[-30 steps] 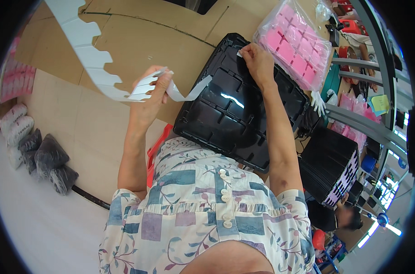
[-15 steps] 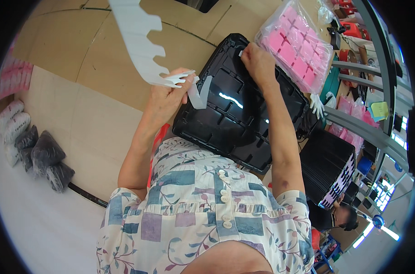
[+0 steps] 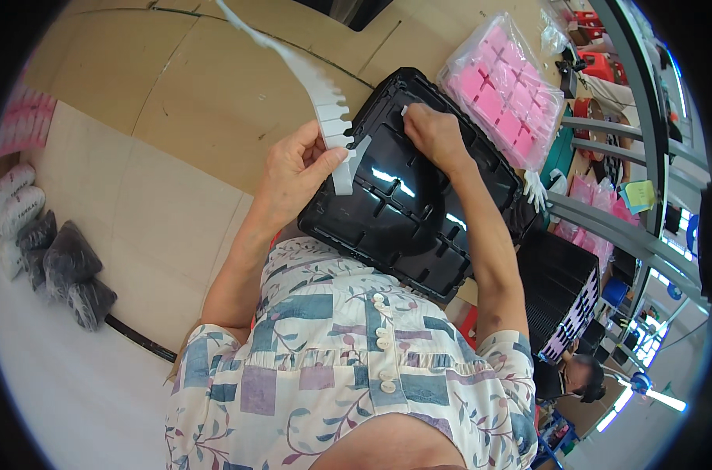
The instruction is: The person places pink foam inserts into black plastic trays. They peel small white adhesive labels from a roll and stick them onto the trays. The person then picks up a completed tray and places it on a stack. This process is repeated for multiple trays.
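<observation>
My left hand (image 3: 292,174) pinches a long white strip (image 3: 325,102) with a notched edge, like a backing of tabs or labels. The strip runs up beyond the top of the view, and its short end hangs over the near-left part of a black plastic tray (image 3: 356,215). This tray lies tilted in front of me and has several shallow recesses. Over its far part, my right hand (image 3: 438,139) is closed, with a small white piece (image 3: 405,110) showing at the fingertips. Whether that piece is stuck to the tray I cannot tell.
Beyond the tray lies a clear bag of pink trays (image 3: 501,90). A white glove (image 3: 534,190) is at the right, near a stack of black trays (image 3: 555,286) and a metal frame (image 3: 618,227). Dark bags (image 3: 72,258) sit at the left. A person (image 3: 567,380) is at the lower right.
The white strip has turned edge-on and its tabs now stand above my left thumb. My right hand has come slightly nearer and left, with the white piece at its fingertips.
</observation>
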`<state>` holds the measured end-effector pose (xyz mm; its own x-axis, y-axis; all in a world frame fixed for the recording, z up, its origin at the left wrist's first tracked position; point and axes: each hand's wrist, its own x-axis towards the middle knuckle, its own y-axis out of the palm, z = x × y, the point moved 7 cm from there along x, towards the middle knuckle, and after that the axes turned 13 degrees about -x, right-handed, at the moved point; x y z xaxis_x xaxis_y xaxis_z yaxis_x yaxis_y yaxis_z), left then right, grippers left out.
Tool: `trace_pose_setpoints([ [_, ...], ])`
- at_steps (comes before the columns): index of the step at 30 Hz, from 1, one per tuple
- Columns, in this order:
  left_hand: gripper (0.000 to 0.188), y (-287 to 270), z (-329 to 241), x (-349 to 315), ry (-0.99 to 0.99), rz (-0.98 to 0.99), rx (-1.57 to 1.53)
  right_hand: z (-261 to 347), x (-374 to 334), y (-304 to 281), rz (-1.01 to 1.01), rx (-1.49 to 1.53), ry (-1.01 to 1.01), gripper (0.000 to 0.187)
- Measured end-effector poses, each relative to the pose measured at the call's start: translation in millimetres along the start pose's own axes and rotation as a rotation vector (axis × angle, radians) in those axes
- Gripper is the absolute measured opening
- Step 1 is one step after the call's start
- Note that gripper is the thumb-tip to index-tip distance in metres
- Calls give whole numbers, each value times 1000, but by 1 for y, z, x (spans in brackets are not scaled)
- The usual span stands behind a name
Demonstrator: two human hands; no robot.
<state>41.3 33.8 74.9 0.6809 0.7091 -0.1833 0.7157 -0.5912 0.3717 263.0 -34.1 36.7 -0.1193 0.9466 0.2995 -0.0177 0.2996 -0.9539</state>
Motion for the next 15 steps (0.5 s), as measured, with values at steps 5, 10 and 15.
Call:
trace_pose_setpoints([
  [5,17,0,10,2,-92,-12,-98,-36,-61,-11,-321,1370,946,8],
  [10,13,31,22,17,-178,46,-229,16,-64,-14,-160,1870,918,4],
  [15,14,46,22,27,-143,80,-143,50,-36,-35,10,1573,954,17],
])
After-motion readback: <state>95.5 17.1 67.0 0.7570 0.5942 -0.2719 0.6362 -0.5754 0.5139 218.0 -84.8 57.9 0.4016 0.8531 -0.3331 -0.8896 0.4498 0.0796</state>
